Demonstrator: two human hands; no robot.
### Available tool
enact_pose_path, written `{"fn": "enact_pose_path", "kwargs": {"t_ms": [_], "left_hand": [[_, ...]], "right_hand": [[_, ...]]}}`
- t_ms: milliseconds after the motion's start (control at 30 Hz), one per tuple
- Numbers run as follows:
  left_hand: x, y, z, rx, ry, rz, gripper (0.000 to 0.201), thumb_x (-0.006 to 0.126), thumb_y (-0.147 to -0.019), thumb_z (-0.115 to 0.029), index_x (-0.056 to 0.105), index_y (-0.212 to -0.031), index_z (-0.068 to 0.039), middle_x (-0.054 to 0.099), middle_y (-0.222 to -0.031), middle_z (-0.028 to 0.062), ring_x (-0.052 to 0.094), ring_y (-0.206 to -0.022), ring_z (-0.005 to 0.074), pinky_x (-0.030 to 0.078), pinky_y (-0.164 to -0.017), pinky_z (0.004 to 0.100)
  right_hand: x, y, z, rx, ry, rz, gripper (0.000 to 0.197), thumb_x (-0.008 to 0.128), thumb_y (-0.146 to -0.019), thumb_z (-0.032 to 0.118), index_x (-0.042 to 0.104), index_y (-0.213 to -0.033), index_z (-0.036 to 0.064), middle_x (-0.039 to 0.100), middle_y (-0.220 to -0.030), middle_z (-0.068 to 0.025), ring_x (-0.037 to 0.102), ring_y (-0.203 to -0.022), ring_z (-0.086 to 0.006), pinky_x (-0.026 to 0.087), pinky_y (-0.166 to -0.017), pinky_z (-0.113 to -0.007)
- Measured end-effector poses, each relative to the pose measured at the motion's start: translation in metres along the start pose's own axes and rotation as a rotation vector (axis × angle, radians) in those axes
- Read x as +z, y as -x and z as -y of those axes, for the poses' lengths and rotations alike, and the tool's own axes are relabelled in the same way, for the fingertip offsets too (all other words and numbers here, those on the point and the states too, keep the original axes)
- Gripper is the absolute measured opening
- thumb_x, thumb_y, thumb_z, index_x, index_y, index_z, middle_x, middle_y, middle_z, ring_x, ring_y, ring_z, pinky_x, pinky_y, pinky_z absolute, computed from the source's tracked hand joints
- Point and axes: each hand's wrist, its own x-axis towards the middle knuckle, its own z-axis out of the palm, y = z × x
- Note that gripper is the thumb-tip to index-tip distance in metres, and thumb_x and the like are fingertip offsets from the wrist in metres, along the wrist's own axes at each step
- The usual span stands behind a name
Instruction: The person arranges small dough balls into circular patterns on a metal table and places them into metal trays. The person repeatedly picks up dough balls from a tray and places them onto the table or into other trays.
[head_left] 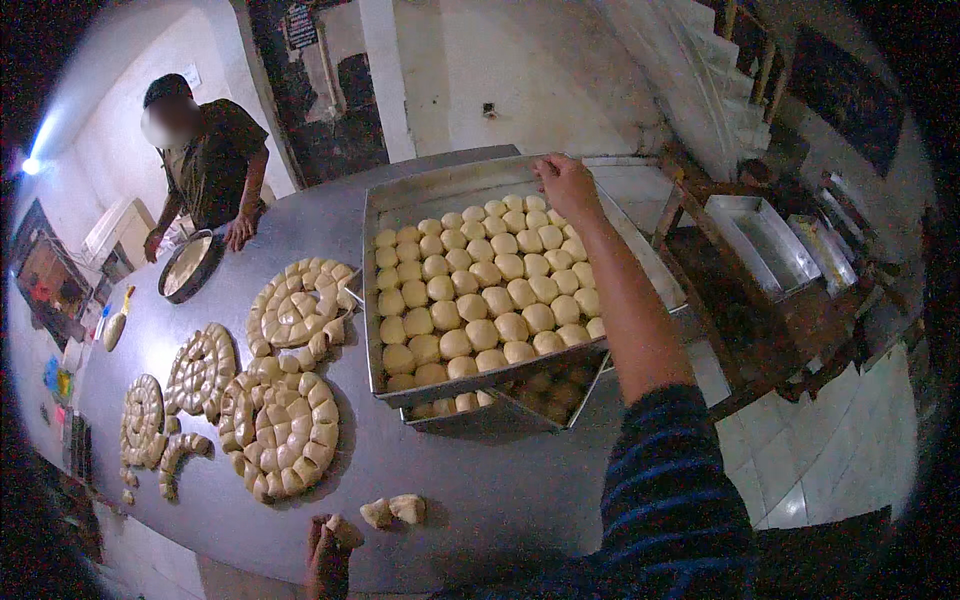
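Note:
My right hand [568, 186] is above the far end of a metal tray [440, 196], its fingers curled together; what they hold, if anything, is hidden. Rows of smooth round dough balls [485, 275] fill most of that tray, leaving bare metal along its far end. At the table's near edge, my left hand [322, 556] has its fingers around a small piece of dough [345, 532]. Two more cut dough pieces [390, 511] lie just right of it. Beyond my left hand sits a round slab of dough scored into chunks [290, 435].
More cut dough rounds [300, 305] cover the left of the metal table [400, 470]. Another tray of dough balls [540, 395] sits crosswise under the top one. Across the table a person [205, 165] leans by a round pan [190, 265]. A wooden rack [730, 290] stands right.

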Motion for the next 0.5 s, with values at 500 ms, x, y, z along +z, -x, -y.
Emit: {"fn": "enact_pose_path", "kwargs": {"t_ms": [500], "left_hand": [[-0.049, -0.042, -0.025, 0.099, -0.890, 0.338, 0.026, 0.049, -0.089, -0.021, 0.059, -0.101, -0.001, 0.059, -0.101, 0.0094, 0.053, -0.094, 0.0151, 0.041, -0.081, 0.0295]], "right_hand": [[0.042, 0.431, 0.072, -0.036, 0.591, 0.772, 0.042, 0.039, -0.088, 0.029, 0.042, -0.127, 0.0137, 0.039, -0.125, -0.0147, 0.039, -0.109, -0.0366, 0.030, -0.091, -0.053]]}}
